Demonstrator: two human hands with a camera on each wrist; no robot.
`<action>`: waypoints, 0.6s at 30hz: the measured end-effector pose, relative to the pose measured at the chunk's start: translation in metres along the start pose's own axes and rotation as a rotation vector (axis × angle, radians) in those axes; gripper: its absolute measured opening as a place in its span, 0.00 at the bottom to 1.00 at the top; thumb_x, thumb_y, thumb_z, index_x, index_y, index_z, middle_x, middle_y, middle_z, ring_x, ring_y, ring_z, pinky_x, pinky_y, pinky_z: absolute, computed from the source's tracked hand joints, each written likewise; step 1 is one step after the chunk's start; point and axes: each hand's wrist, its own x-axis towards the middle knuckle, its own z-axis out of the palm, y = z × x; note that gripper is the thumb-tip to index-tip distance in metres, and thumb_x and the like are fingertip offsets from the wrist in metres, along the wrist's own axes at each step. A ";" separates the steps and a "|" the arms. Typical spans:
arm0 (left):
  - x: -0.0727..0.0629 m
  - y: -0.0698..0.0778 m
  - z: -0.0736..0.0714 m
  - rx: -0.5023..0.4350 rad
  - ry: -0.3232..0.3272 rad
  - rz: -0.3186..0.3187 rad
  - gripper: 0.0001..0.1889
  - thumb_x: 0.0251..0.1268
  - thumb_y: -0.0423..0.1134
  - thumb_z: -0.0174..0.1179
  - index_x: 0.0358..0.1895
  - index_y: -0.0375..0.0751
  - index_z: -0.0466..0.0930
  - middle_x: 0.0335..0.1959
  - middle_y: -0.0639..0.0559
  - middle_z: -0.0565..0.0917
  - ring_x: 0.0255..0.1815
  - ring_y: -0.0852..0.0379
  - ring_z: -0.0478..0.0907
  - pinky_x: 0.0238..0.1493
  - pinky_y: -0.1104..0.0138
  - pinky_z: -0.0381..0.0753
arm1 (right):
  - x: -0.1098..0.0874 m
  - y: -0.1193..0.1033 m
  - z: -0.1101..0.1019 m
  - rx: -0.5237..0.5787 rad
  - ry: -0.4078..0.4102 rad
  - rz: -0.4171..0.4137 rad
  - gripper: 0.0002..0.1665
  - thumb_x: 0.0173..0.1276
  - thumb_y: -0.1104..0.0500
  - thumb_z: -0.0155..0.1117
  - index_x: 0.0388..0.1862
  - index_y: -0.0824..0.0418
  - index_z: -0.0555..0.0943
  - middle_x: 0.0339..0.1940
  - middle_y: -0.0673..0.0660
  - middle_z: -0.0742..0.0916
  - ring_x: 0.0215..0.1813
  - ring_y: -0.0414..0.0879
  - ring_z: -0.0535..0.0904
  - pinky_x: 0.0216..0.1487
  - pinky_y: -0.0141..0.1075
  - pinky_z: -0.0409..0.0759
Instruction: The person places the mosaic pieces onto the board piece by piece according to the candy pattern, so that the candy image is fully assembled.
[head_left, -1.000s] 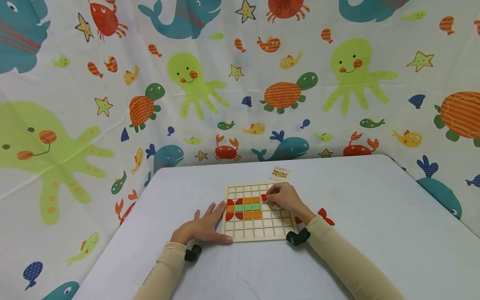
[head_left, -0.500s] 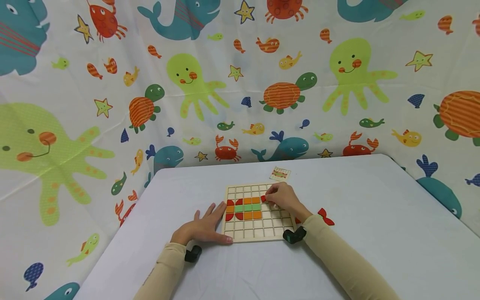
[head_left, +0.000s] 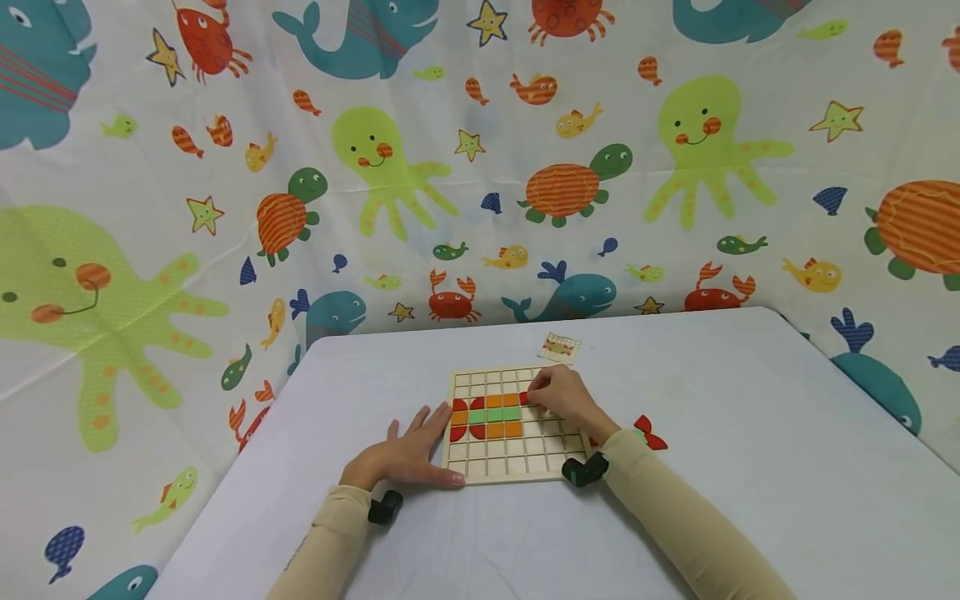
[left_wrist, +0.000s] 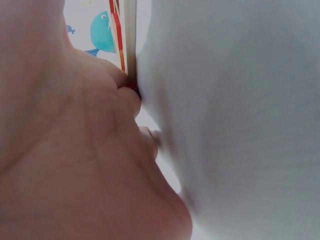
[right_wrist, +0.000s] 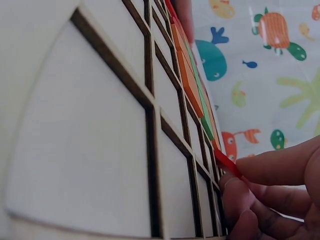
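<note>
A wooden grid board (head_left: 517, 477) lies on the table with red, orange and green tiles seated in its left and middle cells. My right hand (head_left: 564, 393) pinches a red tile (right_wrist: 227, 162) between thumb and fingers, right at a cell beside the upper orange tile (head_left: 510, 400). In the right wrist view the red tile is tilted against the grid. My left hand (head_left: 408, 454) lies spread at the board's left edge, fingers straight, thumb at the near left corner. The left wrist view shows its palm (left_wrist: 85, 150) next to the board's side (left_wrist: 129, 40).
A small pattern card (head_left: 559, 347) lies behind the board. Loose red pieces (head_left: 651, 435) with a bit of green lie right of the board, partly behind the right forearm. A printed sea-animal cloth (head_left: 480, 167) hangs behind the white table (head_left: 750, 400).
My right hand has shifted slightly left and down with the red tile, bringing it close against the upper orange row. My left hand stays in place on the board's edge.
</note>
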 end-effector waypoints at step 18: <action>0.001 -0.002 0.001 0.016 -0.001 0.001 0.66 0.54 0.68 0.75 0.89 0.45 0.46 0.90 0.46 0.48 0.88 0.38 0.37 0.79 0.29 0.31 | -0.002 0.004 -0.001 -0.041 -0.056 -0.079 0.02 0.74 0.65 0.70 0.39 0.62 0.85 0.33 0.54 0.85 0.33 0.48 0.78 0.38 0.37 0.79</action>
